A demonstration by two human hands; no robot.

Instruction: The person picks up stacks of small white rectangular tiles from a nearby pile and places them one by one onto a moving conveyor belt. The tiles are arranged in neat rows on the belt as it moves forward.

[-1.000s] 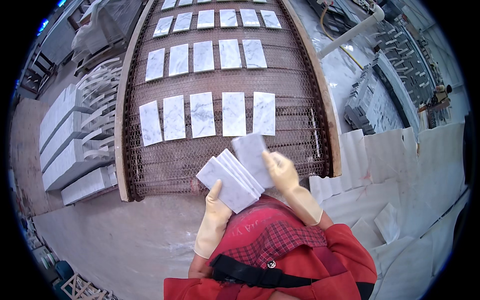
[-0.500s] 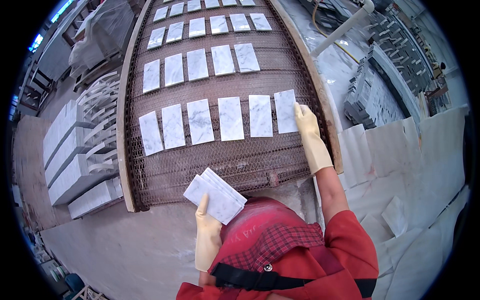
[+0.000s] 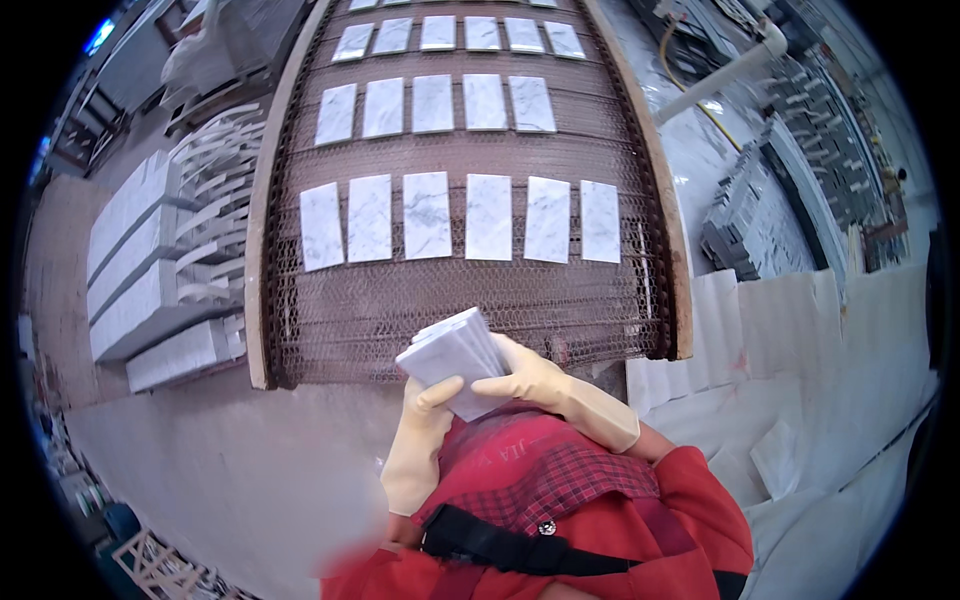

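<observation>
Marble tile stack (image 3: pixel 448 360), held in two gloved hands at the near end of a mesh belt

Item: rectangular tiles, white with grey veining, several together, edges slightly fanned; exact count cannot be told. Location: in front of the wearer's red apron (image 3: pixel 500 450), tilted, the upper part seen against the mesh belt (image 3: pixel 400 295).

Left hand (image 3: pixel 428 420): cream rubber glove; closed on the stack from the lower left, thumb across the top face.

Right hand (image 3: pixel 525 375): matching glove; closed about the stack's right edge, thumb on the near side, fingers along the far side.

Laid on the belt, flat and apart: nearest row (image 3: pixel 427 215), six tiles; second row (image 3: pixel 432 104), five; third row (image 3: pixel 438 33), six; further tiles cut off by the upper edge of view.

Belt sides: wooden rails (image 3: pixel 680 300), left and right.

Surroundings, left: pale slabs (image 3: pixel 135 300), piled, beside curved strips (image 3: pixel 212 235). Right: grey stacked pieces (image 3: pixel 757 215); white pipe (image 3: pixel 735 75); yellow hose (image 3: pixel 718 124); pale sheeting (image 3: pixel 790 330) on the near side.
</observation>
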